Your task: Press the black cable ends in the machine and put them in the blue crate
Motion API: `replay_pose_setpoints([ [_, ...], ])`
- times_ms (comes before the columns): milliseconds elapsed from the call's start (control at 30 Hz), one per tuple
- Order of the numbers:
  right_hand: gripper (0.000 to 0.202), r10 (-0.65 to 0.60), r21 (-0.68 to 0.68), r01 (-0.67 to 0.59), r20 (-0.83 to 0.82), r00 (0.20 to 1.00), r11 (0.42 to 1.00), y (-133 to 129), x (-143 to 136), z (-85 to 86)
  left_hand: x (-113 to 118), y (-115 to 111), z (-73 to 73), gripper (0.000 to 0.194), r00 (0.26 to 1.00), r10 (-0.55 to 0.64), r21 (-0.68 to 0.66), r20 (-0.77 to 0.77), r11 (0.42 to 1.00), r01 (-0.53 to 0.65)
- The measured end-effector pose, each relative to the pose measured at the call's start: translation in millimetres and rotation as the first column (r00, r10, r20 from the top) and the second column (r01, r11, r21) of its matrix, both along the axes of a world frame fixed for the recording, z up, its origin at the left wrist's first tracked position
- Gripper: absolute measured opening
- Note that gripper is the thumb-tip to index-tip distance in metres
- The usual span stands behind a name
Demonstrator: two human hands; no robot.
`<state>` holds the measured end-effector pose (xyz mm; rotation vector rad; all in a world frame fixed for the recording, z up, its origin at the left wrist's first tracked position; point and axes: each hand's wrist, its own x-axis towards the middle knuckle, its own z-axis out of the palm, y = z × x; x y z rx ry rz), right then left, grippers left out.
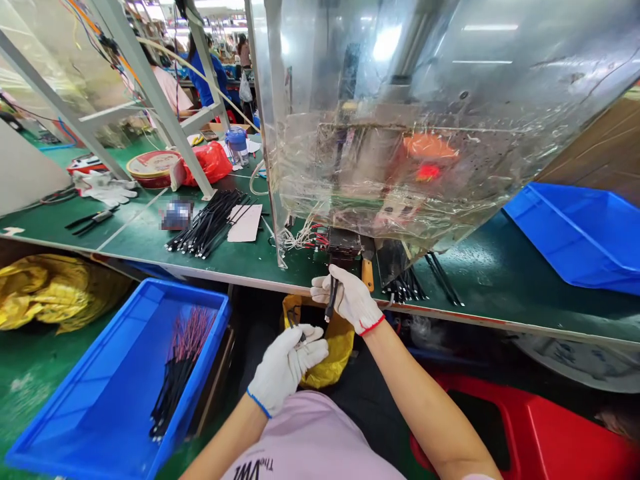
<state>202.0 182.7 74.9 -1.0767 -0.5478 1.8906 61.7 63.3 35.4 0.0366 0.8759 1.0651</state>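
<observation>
My right hand point(353, 298), in a white glove with a red cuff, grips a short black cable point(331, 300) that hangs down with a pale metal end. It is just in front of a dark block-shaped fixture point(345, 243) at the table edge. Lower and to the left, my left hand point(290, 363), in a white glove with a blue cuff, is partly curled, palm up. A thin black piece, seemingly cable, pokes out between its thumb and fingers; most of it is hidden. Red and white wires point(315, 237) run into the fixture's left side.
A clear plastic-covered guard point(435, 133) hangs over the green table. Black cables point(213, 223) lie in a bundle at left, with more point(407, 285) at right. A blue bin point(75, 400) holds more cables. A yellow bag point(325, 373) hangs open below my hands. A red stool point(565, 433) stands at right.
</observation>
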Motion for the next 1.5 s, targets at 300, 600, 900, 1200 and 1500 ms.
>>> replay_pose_setpoints([
  [300, 0.051, 0.439, 0.101, -0.428, -0.145, 0.887, 0.898, -38, 31, -53.1, -34, -20, -13.2, 0.024, 0.920, -0.335, 0.249, -0.204, 0.891, 0.379],
  [600, 0.027, 0.142, -0.093, -0.164, -0.209, 0.968, 0.982, -84, -9, -110.7, -64, -34, -36.8, 0.040, 0.494, -0.604, 0.031, -0.626, 0.613, 0.790],
  [900, 0.033, -0.009, -0.234, 0.031, 0.093, 0.996, 0.972, -64, 0, -138.0, -49, -53, -36.7, 0.038, 0.570, -0.546, 0.003, -0.614, 0.721, 0.693],
  [1200, 0.038, -0.184, -0.315, 0.181, 0.020, 0.983, 0.932, -60, -11, -152.9, -32, -38, -51.2, 0.032, -0.132, -0.268, -0.263, -0.954, 0.543, 0.798],
  [1500, 0.018, -0.283, -0.212, 0.290, 0.063, 0.957, 0.933, -63, -12, -170.4, -26, -40, -50.3, 0.035, 0.423, -0.494, -0.143, -0.760, 0.761, 0.633],
])
